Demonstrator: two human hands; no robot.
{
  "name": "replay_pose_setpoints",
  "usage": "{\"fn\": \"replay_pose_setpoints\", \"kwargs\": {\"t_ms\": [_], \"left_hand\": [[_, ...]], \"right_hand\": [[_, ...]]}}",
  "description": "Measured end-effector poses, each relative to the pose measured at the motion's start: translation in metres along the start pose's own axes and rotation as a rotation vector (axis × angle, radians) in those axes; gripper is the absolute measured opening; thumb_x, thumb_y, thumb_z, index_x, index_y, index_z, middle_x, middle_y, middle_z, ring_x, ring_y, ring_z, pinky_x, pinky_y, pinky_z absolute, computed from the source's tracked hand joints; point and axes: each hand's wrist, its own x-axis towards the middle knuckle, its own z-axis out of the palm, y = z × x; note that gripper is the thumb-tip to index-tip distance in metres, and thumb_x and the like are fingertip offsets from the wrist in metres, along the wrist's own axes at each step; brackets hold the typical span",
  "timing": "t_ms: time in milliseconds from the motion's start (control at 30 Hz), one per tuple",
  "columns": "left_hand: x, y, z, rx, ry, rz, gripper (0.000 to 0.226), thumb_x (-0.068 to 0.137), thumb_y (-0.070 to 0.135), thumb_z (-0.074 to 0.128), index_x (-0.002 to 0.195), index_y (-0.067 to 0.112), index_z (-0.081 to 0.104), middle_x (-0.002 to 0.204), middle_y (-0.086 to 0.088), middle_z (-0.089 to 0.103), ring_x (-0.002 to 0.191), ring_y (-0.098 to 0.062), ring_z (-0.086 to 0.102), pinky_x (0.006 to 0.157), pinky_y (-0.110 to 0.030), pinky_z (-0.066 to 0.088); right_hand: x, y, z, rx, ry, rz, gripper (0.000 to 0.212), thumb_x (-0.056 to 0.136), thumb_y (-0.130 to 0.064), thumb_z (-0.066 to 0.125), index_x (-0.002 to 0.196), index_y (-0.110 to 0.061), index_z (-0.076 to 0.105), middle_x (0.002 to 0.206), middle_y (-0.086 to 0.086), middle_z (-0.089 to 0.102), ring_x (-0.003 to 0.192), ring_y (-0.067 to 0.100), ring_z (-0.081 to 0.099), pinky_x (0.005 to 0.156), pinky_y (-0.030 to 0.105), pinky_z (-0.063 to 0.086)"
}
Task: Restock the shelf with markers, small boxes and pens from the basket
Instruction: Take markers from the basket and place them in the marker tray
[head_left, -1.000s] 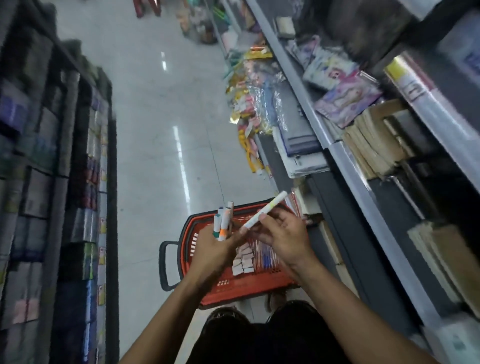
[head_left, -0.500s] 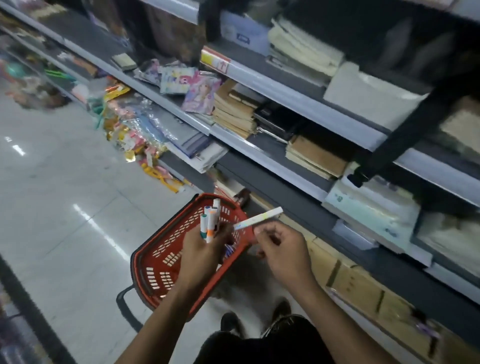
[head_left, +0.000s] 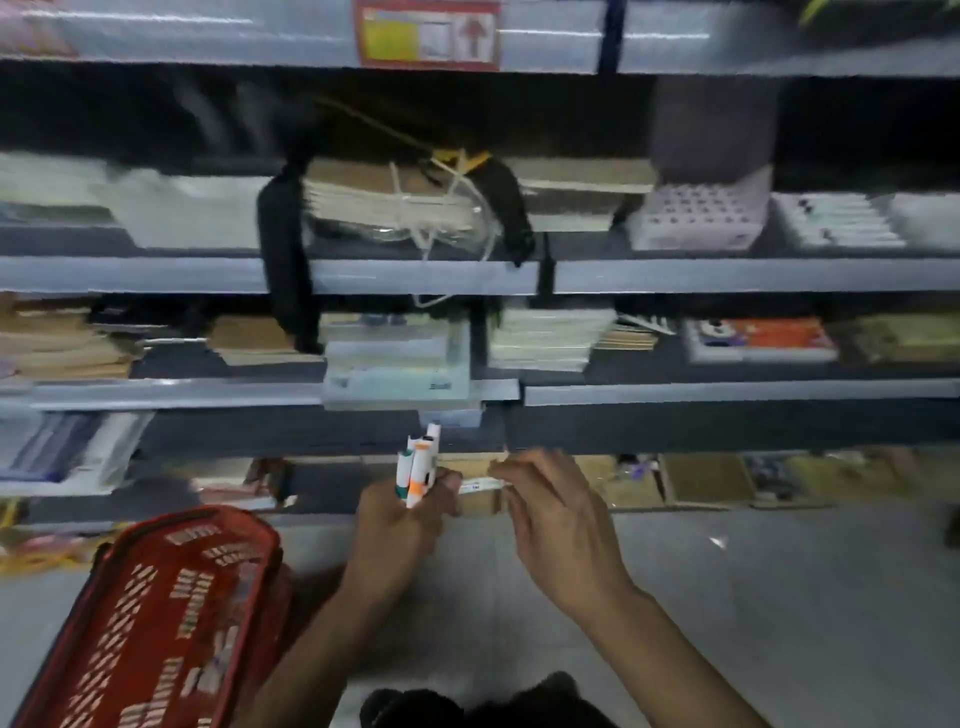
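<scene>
Markers (head_left: 415, 470) stand bunched upright in the left hand (head_left: 400, 525), fingers curled round their smooth white barrels, while the right hand (head_left: 556, 514) pinches one more marker (head_left: 480, 486) level between them. The view has swung from the aisle to face the shelf (head_left: 727, 392) squarely, so placing looks close. Beside the left arm sits the red slotted plastic basket (head_left: 156, 618).

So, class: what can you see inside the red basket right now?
Almost nothing. The red basket shows only its slotted side wall from this angle, and the picture is blurred, so its contents are hidden. The only markers visible stand in the left hand, outside the basket.
</scene>
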Motion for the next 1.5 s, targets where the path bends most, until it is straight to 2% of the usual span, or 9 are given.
{"fn": "replay_pose_setpoints", "kwargs": {"t_ms": [200,433,667,800,1000,1133,1200,1333,1500], "left_hand": [[-0.009,0.037,0.157,0.075,-0.155,0.115,0.035,0.099,0.035,0.067,0.075,0.01,0.074,0.057,-0.007,0.068,0.051,-0.015,0.063,0.05,-0.018,0.046],[-0.012,0.078,0.289,0.165,-0.258,0.212,0.035,0.1,0.037,0.065,0.08,0.009,0.071,0.066,-0.003,0.074,0.06,-0.012,0.072,0.053,-0.013,0.05],[0.002,0.116,0.386,0.226,-0.307,0.265,0.028,0.095,0.043,0.067,0.084,0.017,0.07,0.067,0.001,0.072,0.064,-0.01,0.07,0.062,-0.029,0.053],[0.019,0.141,0.434,0.125,-0.327,0.319,0.013,0.093,0.029,0.075,0.084,0.02,0.073,0.075,0.006,0.074,0.07,-0.007,0.071,0.058,-0.018,0.053],[0.052,0.183,0.496,0.035,-0.322,0.371,0.014,0.092,0.023,0.075,0.081,0.015,0.072,0.068,0.01,0.072,0.065,-0.002,0.068,0.057,-0.009,0.046],[0.072,0.204,0.525,0.032,-0.273,0.399,0.034,0.092,0.032,0.076,0.073,0.006,0.064,0.059,-0.004,0.064,0.058,-0.02,0.064,0.054,-0.033,0.051],[0.08,0.21,0.539,0.05,-0.262,0.402,0.035,0.092,0.031,0.076,0.073,0.005,0.064,0.059,-0.004,0.062,0.056,-0.018,0.062,0.056,-0.04,0.054],[0.091,0.221,0.561,0.076,-0.241,0.46,0.033,0.094,0.03,0.074,0.08,0.001,0.066,0.066,-0.007,0.065,0.062,-0.021,0.061,0.057,-0.028,0.047],[0.098,0.232,0.59,0.185,-0.167,0.532,0.011,0.098,0.025,0.07,0.088,0.026,0.067,0.069,0.016,0.065,0.064,-0.006,0.061,0.056,-0.015,0.042]], "right_hand": [[-0.055,0.118,-0.089,-0.082,0.1,0.244,0.041,0.08,0.001,0.077,0.114,-0.02,0.073,0.114,-0.004,0.061,0.101,0.018,0.062,0.067,0.038,0.06],[-0.094,0.217,-0.17,-0.146,0.228,0.465,0.022,0.096,-0.013,0.065,0.114,-0.024,0.07,0.107,-0.003,0.061,0.085,0.024,0.061,0.06,0.04,0.055],[-0.085,0.297,-0.223,-0.195,0.273,0.527,0.019,0.101,-0.017,0.057,0.115,-0.02,0.07,0.106,0.001,0.06,0.083,0.025,0.061,0.059,0.042,0.056],[-0.066,0.34,-0.247,-0.186,0.287,0.49,0.02,0.099,-0.016,0.054,0.112,-0.019,0.07,0.102,0.001,0.059,0.084,0.024,0.059,0.063,0.041,0.054],[-0.022,0.401,-0.288,-0.181,0.272,0.464,0.021,0.091,-0.013,0.068,0.111,-0.019,0.072,0.098,-0.002,0.061,0.076,0.017,0.058,0.061,0.021,0.041],[0.006,0.438,-0.315,-0.197,0.265,0.428,0.02,0.095,-0.019,0.063,0.113,-0.02,0.071,0.103,-0.003,0.062,0.082,0.013,0.059,0.064,0.016,0.038],[0.022,0.454,-0.328,-0.183,0.259,0.413,0.022,0.096,-0.025,0.06,0.115,-0.022,0.071,0.109,-0.003,0.065,0.09,0.014,0.063,0.067,0.018,0.046],[0.052,0.481,-0.353,-0.15,0.235,0.316,0.022,0.093,-0.018,0.066,0.115,-0.02,0.071,0.109,-0.003,0.065,0.09,0.016,0.064,0.073,0.033,0.058],[0.097,0.523,-0.377,-0.181,0.209,0.178,0.022,0.091,-0.017,0.066,0.113,-0.016,0.073,0.107,0.001,0.066,0.088,0.021,0.066,0.072,0.03,0.055]]}}
